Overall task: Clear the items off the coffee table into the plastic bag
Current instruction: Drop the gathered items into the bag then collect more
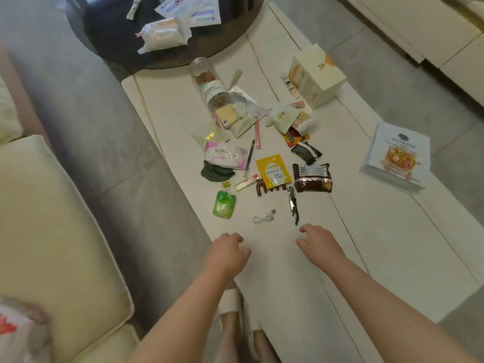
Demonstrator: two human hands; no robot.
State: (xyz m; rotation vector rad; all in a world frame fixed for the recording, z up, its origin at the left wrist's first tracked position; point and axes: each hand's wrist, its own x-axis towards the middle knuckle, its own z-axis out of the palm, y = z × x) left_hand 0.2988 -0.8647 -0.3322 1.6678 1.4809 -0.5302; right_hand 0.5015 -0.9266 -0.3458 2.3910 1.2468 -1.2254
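Note:
Several small items lie scattered on the white coffee table [379, 244]: a green pouch [224, 204], a white USB cable [264, 217], a corkscrew [292, 204], a yellow sachet [273, 171], a brown snack pack [311, 178], a pink tissue pack [225, 155] and a clear jar [209, 85]. My left hand [227, 251] and my right hand [318, 243] hover over the near part of the table, fingers curled and apart, holding nothing. A plastic bag [18, 334] with red print shows at the bottom left on the sofa.
A cream box [315, 74] and a food-picture box [396, 155] stand on the table's right side. A dark round table [167, 30] with packets overlaps the far end. A cream sofa [52, 231] runs along the left. My slippered feet [233, 307] show below.

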